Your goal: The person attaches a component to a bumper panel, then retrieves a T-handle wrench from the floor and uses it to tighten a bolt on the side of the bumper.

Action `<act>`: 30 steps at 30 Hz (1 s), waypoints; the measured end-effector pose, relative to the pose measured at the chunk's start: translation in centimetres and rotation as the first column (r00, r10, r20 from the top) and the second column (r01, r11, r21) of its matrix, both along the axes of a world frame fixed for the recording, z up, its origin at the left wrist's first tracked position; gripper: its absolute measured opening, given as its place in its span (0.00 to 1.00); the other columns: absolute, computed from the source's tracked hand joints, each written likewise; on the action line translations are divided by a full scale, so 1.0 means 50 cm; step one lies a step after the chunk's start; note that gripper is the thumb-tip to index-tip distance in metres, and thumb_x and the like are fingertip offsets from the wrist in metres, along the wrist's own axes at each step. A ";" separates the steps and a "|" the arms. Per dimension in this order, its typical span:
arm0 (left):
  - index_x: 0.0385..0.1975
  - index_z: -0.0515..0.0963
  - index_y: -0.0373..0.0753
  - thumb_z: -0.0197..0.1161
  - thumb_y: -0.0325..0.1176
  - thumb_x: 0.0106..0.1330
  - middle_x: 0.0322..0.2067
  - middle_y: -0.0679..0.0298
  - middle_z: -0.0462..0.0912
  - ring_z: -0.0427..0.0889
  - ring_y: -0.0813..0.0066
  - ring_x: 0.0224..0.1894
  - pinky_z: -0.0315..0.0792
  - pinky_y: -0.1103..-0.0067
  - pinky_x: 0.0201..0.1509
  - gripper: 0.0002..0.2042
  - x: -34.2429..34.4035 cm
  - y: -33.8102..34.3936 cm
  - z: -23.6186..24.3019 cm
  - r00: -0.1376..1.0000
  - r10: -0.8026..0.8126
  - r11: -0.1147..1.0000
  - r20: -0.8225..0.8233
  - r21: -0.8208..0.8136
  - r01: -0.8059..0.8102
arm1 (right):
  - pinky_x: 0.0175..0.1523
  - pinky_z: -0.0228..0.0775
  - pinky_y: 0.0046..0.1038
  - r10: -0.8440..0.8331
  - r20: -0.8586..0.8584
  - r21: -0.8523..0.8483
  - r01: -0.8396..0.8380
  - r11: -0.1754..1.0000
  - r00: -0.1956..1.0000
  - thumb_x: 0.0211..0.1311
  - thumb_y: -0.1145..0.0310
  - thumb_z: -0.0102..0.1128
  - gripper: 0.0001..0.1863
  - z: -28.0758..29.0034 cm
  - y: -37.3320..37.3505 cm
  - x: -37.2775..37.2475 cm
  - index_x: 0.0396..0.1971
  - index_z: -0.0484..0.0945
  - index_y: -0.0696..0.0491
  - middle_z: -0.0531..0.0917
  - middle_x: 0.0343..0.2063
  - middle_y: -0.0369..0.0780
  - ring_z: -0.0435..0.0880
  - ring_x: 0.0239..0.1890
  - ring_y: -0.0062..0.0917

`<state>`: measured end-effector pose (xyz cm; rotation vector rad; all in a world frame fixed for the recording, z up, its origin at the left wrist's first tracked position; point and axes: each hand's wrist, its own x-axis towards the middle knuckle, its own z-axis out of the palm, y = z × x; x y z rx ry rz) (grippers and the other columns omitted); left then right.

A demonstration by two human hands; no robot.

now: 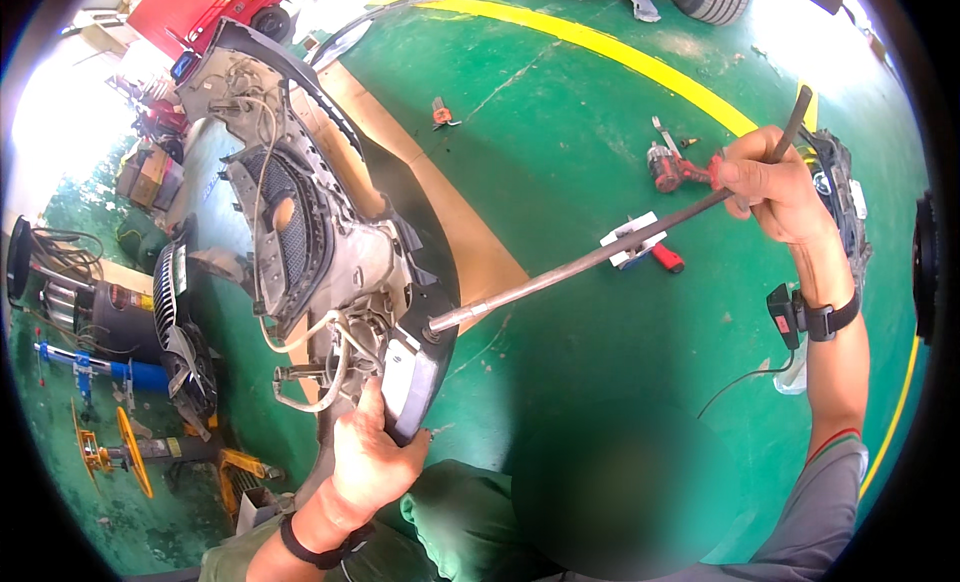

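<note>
A long metal rod (600, 254) slants across the view. My right hand (768, 182) is closed round its upper part, and a short end sticks out above the fist. Its lower end meets the dark outer edge of a car bumper (365, 257), which lies with its inner side, mesh and cables showing. My left hand (372, 454) grips the near end of the bumper, thumb on top, beside a pale rectangular plate (400, 374). The fingers beneath are partly hidden.
On the green floor right of the bumper lie a red power tool (680, 170), a white box (625, 237) and an orange tool (441, 112). Cardboard (480, 252) lies under the bumper. A grille (172, 292) and a yellow-wheeled stand (130, 450) are at left.
</note>
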<state>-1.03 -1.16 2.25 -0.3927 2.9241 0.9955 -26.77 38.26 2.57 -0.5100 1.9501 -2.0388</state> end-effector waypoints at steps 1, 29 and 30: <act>0.47 0.73 0.30 0.72 0.23 0.48 0.27 0.54 0.81 0.83 0.62 0.28 0.76 0.70 0.34 0.24 -0.001 -0.002 -0.003 0.999 -0.035 0.999 -0.037 0.019 0.035 | 0.24 0.57 0.27 -0.009 -0.008 0.004 0.009 1.000 1.000 0.60 0.67 0.76 0.18 0.002 -0.001 -0.003 0.16 0.78 0.56 0.67 0.13 0.31 0.66 0.17 0.19; 0.38 0.69 0.33 0.72 0.26 0.51 0.19 0.50 0.79 0.85 0.47 0.24 0.76 0.65 0.27 0.18 0.009 -0.021 -0.022 1.000 -0.022 1.000 -0.016 0.020 0.022 | 0.19 0.59 0.24 0.066 -0.057 -0.004 -0.066 0.998 0.996 0.61 0.71 0.72 0.17 0.015 -0.019 -0.052 0.16 0.74 0.55 0.68 0.12 0.32 0.69 0.13 0.19; 0.38 0.69 0.33 0.72 0.26 0.51 0.19 0.50 0.79 0.85 0.47 0.24 0.76 0.65 0.27 0.18 0.010 -0.021 -0.022 1.000 -0.020 1.000 -0.014 0.020 0.020 | 0.19 0.59 0.25 0.087 -0.059 -0.014 -0.088 0.996 0.994 0.61 0.71 0.72 0.17 0.014 -0.019 -0.054 0.17 0.75 0.56 0.68 0.12 0.32 0.69 0.13 0.19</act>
